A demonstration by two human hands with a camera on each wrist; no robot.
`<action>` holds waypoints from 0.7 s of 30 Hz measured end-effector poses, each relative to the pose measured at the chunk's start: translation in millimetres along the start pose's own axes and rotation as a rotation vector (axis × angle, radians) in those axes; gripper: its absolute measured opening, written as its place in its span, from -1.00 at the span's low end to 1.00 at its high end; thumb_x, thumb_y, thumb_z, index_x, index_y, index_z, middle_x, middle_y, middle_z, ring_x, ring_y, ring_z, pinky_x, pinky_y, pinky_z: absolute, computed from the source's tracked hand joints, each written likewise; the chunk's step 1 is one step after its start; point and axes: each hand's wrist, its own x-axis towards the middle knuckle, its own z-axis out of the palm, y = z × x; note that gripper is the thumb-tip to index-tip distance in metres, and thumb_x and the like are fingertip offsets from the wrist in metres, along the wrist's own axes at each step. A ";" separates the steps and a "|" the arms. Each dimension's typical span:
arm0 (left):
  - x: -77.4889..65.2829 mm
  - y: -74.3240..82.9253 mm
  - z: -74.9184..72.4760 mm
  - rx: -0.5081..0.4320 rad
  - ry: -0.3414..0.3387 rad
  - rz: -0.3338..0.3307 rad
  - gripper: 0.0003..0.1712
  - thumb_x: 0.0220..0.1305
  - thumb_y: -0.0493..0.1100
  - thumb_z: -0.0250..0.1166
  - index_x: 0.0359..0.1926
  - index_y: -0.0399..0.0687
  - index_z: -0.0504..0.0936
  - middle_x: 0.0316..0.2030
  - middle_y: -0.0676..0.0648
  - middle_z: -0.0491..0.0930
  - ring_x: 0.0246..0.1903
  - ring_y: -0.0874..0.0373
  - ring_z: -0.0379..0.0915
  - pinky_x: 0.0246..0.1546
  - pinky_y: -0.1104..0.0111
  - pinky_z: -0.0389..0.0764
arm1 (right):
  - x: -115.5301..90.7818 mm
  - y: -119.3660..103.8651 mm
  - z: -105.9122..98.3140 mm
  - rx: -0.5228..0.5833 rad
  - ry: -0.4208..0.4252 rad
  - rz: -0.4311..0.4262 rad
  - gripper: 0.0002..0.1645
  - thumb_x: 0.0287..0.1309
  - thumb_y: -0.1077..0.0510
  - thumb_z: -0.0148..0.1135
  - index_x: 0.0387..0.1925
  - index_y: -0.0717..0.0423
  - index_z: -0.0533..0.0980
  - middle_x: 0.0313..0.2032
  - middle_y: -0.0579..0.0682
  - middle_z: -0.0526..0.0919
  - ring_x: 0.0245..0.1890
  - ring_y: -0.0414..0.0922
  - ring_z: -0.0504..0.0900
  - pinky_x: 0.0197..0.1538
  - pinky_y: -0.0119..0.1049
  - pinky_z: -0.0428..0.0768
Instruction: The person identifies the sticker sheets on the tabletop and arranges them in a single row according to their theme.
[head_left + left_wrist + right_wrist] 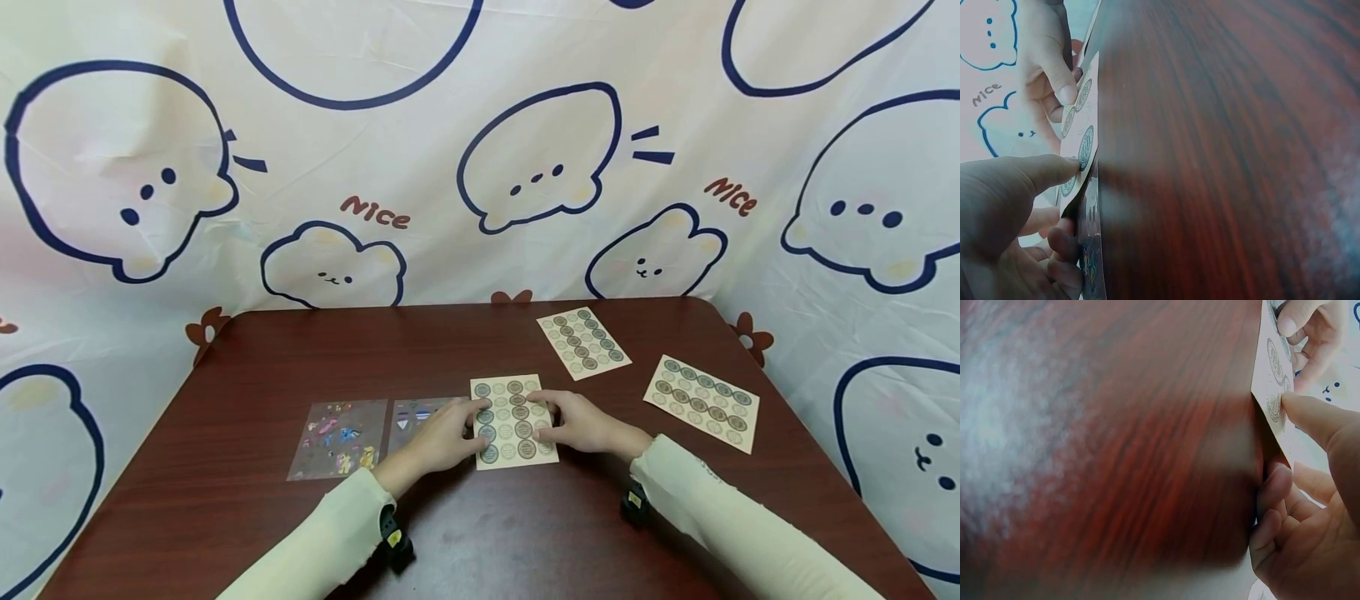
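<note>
A cream sheet of round stickers [506,425], printed in rows of dark and pale circles, is held upright over the middle of the table. My left hand [442,435] pinches its left edge, thumb on the printed face and the other fingers curled at the edge below, as the left wrist view shows. On the opposite edge my right hand [588,423] pinches it the same way. Seen from the right wrist, the near edge of the sheet [1272,381] is raised from the tabletop, with curled fingers [1272,487] under it.
Two similar sticker sheets lie at the right, one farther back [583,343] and one nearer the right edge [702,403]. Left of the hands lie clear sheets with small colourful figures [337,440], one partly behind my left hand [408,412]. A printed cloth [435,167] hangs behind the brown table [480,533].
</note>
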 end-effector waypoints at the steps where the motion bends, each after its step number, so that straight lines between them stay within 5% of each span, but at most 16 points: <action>1: 0.0 -0.2 0.0 0.002 -0.001 0.000 -0.34 0.22 -0.11 0.44 0.33 -0.11 0.52 -0.22 -0.03 0.54 -0.33 0.16 0.36 -0.29 0.27 0.40 | 0.0 -0.6 0.2 -0.006 0.002 -0.001 -0.30 0.18 0.17 0.41 0.31 0.30 0.42 -0.44 -0.10 0.53 -0.44 -0.29 0.44 -0.29 -0.46 0.44; 21: -2.7 2.5 -0.5 0.053 -0.016 -0.014 -0.32 0.24 -0.08 0.42 0.36 -0.07 0.50 -0.04 -0.13 0.56 -0.26 0.13 0.47 -0.32 0.25 0.46 | 1.7 -5.4 -3.9 -0.067 -0.046 0.034 -0.28 0.17 0.13 0.43 0.32 0.28 0.43 -0.47 -0.13 0.51 -0.47 -0.30 0.41 -0.33 -0.46 0.40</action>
